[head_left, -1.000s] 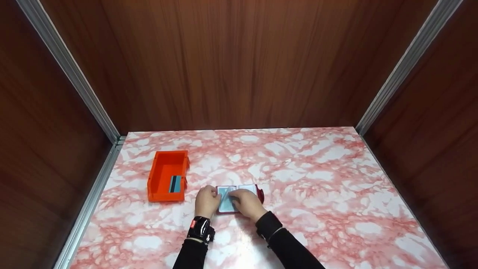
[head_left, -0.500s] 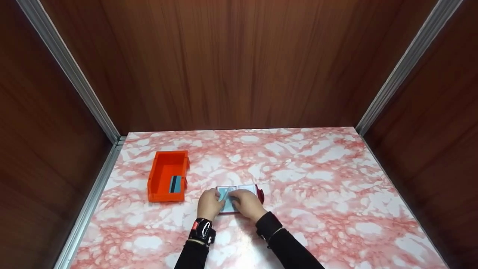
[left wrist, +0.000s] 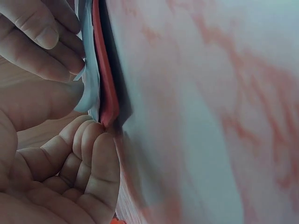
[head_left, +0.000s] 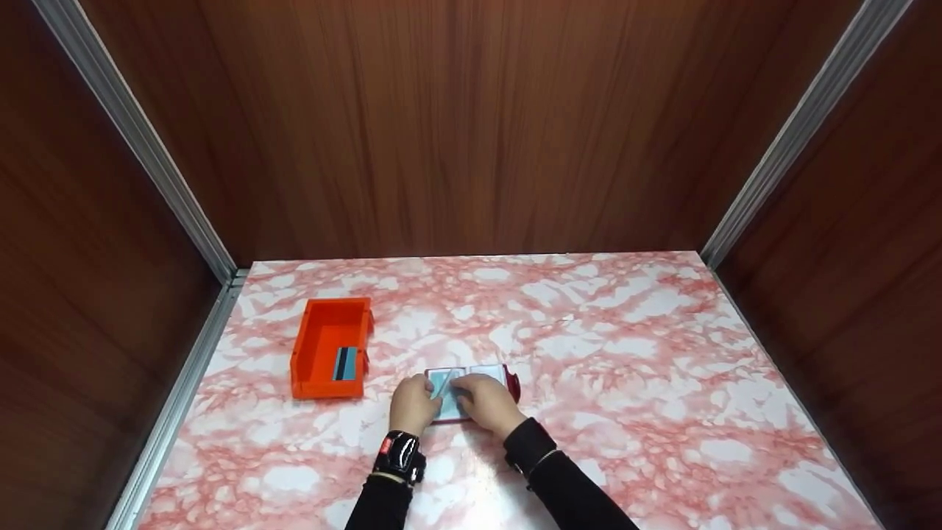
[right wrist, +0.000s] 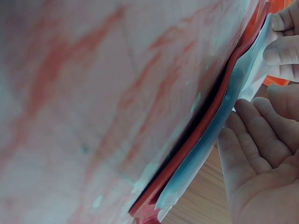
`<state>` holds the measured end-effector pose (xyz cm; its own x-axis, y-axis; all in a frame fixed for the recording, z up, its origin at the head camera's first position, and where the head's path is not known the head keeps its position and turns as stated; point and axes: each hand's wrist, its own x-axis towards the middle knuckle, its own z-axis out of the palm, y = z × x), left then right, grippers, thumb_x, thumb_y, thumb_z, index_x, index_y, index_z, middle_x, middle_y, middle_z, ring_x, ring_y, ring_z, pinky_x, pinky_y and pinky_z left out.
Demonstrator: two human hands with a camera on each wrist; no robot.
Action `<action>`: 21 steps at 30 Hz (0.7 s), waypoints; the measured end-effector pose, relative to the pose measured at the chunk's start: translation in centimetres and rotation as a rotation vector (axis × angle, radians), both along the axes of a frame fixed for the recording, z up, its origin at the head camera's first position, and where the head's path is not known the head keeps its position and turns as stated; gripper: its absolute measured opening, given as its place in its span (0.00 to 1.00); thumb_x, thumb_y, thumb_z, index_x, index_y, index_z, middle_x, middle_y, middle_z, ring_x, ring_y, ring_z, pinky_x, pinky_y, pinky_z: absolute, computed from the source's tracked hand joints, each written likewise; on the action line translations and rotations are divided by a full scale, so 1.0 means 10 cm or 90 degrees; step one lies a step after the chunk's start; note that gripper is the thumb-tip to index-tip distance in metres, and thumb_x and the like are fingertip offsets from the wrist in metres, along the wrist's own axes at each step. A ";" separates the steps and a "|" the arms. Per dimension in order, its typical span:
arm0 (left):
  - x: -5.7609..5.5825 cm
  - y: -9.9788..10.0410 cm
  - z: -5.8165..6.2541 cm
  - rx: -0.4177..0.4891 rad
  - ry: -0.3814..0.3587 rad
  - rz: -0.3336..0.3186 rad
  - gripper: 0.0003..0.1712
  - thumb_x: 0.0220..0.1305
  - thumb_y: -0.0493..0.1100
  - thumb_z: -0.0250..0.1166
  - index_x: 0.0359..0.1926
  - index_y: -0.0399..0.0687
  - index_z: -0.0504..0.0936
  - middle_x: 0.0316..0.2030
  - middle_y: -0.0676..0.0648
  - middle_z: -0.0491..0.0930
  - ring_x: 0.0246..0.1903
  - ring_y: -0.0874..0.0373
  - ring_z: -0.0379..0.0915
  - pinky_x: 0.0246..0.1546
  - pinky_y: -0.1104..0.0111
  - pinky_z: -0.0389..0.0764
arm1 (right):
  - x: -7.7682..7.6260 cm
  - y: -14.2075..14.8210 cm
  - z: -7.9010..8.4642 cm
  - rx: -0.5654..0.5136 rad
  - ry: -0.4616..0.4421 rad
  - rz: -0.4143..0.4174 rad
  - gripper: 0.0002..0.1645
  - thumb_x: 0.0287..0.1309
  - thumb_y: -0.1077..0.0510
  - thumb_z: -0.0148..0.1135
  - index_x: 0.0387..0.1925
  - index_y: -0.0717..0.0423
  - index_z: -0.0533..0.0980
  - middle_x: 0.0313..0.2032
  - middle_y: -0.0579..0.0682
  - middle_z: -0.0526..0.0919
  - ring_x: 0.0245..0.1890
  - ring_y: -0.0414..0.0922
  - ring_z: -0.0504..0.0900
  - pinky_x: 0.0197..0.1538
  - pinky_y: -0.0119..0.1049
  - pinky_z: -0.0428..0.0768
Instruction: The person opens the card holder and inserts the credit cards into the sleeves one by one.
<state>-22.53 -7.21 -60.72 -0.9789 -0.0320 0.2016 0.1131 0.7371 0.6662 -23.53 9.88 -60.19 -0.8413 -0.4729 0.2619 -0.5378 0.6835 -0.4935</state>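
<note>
A card holder [head_left: 482, 374] with a dark red cover lies open on the table, with clear plastic sleeves inside. Its left page looks pale blue, and a see-through flap stands tilted over it. My left hand [head_left: 413, 403] is at the left page and pinches the thin plastic sleeve [left wrist: 88, 100] by its edge. From the right, my right hand [head_left: 487, 399] reaches across the pages with fingertips at the sleeve; the thumb stands apart from the fingers in the right wrist view. Both hands partly cover the holder.
Left of the hands stands an orange bin [head_left: 318, 331], and in it a blue card [head_left: 346, 364] with a black stripe leans near the front right. The table [head_left: 625, 353] has a pink and white marbled top. Brown wood-look panels [head_left: 471, 132] enclose its back and sides.
My left hand has shifted slightly right and toward me over the left page, and the raised flap's visible part has shrunk. The right hand stays where it was.
</note>
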 end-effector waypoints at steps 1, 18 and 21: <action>0.00 0.00 0.00 0.000 0.003 0.000 0.13 0.44 0.35 0.75 0.29 0.37 0.79 0.24 0.46 0.75 0.28 0.47 0.74 0.35 0.54 0.76 | 0.00 0.00 0.00 0.001 -0.001 0.000 0.16 0.57 0.67 0.65 0.49 0.63 0.82 0.44 0.57 0.85 0.48 0.53 0.82 0.56 0.44 0.77; -0.01 0.00 -0.07 0.001 0.003 -0.001 0.13 0.42 0.33 0.74 0.30 0.36 0.80 0.23 0.46 0.77 0.27 0.47 0.75 0.35 0.54 0.77 | 0.01 0.00 0.00 -0.012 0.011 0.000 0.15 0.58 0.66 0.64 0.48 0.63 0.82 0.45 0.57 0.85 0.49 0.53 0.82 0.56 0.45 0.76; -0.02 0.00 -0.07 0.007 -0.004 0.001 0.13 0.42 0.33 0.74 0.30 0.36 0.80 0.23 0.46 0.77 0.27 0.47 0.75 0.35 0.54 0.77 | 0.01 0.00 0.00 -0.011 0.022 -0.005 0.14 0.58 0.66 0.64 0.47 0.63 0.82 0.44 0.57 0.85 0.48 0.53 0.83 0.55 0.45 0.77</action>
